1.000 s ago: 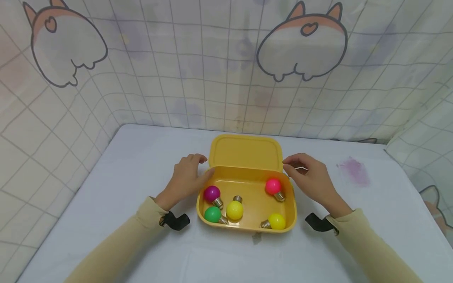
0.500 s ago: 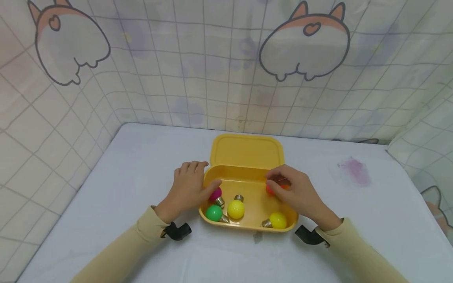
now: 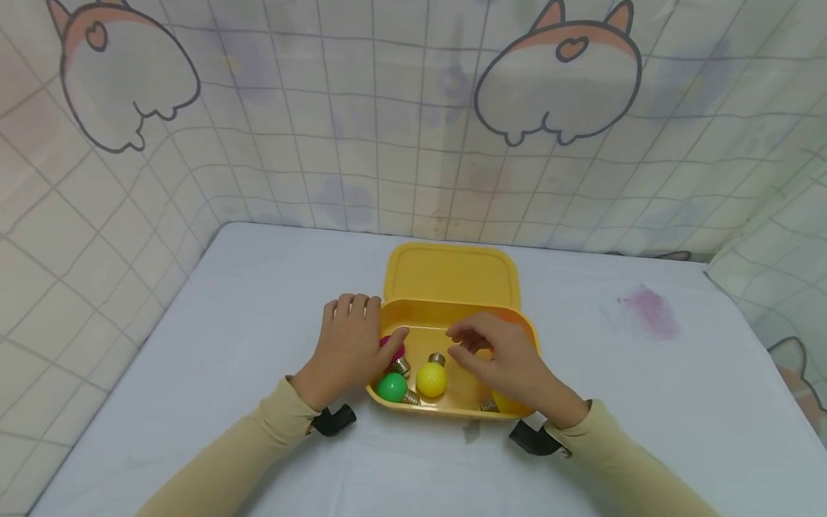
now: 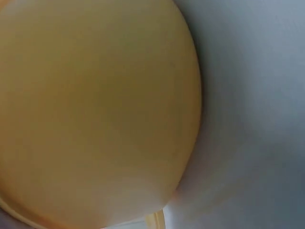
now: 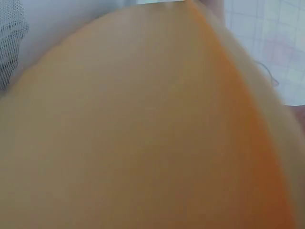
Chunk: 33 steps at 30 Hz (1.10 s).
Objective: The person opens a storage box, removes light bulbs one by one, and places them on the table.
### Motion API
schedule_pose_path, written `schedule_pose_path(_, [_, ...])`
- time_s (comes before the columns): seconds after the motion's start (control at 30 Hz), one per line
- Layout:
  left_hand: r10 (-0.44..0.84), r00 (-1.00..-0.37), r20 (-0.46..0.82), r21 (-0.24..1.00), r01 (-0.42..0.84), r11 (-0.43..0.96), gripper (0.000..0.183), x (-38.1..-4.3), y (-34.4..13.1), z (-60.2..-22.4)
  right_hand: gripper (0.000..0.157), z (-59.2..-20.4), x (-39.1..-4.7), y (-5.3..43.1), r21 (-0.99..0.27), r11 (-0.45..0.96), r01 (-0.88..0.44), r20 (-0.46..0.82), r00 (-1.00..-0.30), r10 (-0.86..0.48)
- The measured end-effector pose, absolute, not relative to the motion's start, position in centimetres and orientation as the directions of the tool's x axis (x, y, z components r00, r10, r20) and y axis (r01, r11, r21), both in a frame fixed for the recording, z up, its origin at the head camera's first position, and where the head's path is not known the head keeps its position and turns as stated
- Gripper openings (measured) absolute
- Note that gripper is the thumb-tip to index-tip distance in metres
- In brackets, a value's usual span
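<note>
A yellow plastic box (image 3: 446, 411) holds several small coloured light bulbs with metal screw bases. My left hand (image 3: 349, 345) rests at the box's left side, fingers straight, its thumb over the rim above a purple bulb (image 3: 394, 350). Over the box's right half hovers my right hand (image 3: 500, 352), fingers loosely bent and apart from the thumb, nothing visible between them. A green bulb (image 3: 391, 388) and a yellow bulb (image 3: 431, 380) lie left of it. Another yellow bulb (image 3: 500, 402) is partly hidden beneath this hand; the pink one is covered. Blurred box walls (image 4: 105, 109) fill both wrist views.
The box's yellow lid (image 3: 452, 274) lies folded back behind it on the white tablecloth (image 3: 291, 266). A checked curtain (image 3: 362, 143) with cartoon drawings hangs behind and at the sides. A pinkish stain (image 3: 652, 312) marks the cloth at right.
The right hand has moved from the box's back right corner leftward and inward over the bulbs. The left hand has shifted slightly right onto the box's left side, covering part of the purple bulb.
</note>
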State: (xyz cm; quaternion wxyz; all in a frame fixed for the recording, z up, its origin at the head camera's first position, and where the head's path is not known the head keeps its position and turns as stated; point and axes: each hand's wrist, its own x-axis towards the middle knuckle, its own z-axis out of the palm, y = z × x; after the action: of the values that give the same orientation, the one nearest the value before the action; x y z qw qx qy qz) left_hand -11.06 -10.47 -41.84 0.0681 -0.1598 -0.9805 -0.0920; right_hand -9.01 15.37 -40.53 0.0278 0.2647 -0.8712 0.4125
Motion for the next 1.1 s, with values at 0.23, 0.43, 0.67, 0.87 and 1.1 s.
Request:
schedule_pose_path(0.23, [0.317, -0.934, 0.167, 0.088, 0.334, 0.938, 0.061, -10.9, -10.6, -42.1, 0.029, -41.2, -8.6, 13.8, -0.749, 0.524, -0.406, 0.182, -0.886, -0.426])
schedule_pose_path(0.43, [0.346, -0.916, 0.203, 0.059, 0.364, 0.93, 0.056, -10.7, -10.6, -42.3, 0.035, -41.6, -8.4, 13.2, -0.745, 0.582, -0.324, 0.088, -0.914, -0.396])
schedule_pose_path(0.67, [0.371, -0.894, 0.252, 0.028, 0.39, 0.921, 0.044, -10.6, -10.7, -42.7, 0.048, -42.0, -8.5, 13.0, -0.75, 0.622, -0.222, -0.041, -0.924, -0.379])
schedule_pose_path(0.87, [0.383, -0.883, 0.27, 0.028, 0.405, 0.914, 0.042, -10.6, -10.6, -42.8, 0.059, -41.9, -8.4, 12.8, -0.713, 0.673, -0.195, -0.095, -0.925, -0.369])
schedule_pose_path(1.1, [0.378, -0.885, 0.272, 0.033, 0.402, 0.915, 0.046, -11.0, -10.8, -42.8, 0.061, -41.9, -8.7, 12.8, -0.678, 0.704, -0.211, -0.117, -0.914, -0.388])
